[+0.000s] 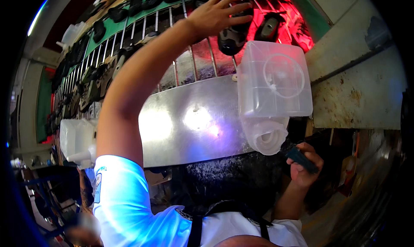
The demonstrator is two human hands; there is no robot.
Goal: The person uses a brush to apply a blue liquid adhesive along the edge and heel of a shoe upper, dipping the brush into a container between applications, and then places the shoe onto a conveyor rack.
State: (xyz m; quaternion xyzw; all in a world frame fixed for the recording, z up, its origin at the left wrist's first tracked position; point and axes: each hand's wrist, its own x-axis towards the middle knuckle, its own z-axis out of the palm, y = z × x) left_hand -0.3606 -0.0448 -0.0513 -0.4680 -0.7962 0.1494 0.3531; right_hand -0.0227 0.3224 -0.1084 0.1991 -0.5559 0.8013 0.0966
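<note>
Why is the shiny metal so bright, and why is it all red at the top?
In the head view, a light glares white off the metal sheet; a red glow floods the rack beyond the left hand, which grips a dark shoe sole; the fisheye lens bends the rack bars; the lower left corner is blurred.

A clear plastic jug [274, 81] with a round moulded mark on its side hangs mouth down at the right of the metal sheet, and two more whitish plastic jugs [77, 139] stand at the left; no labels, signs or screens show.
</note>
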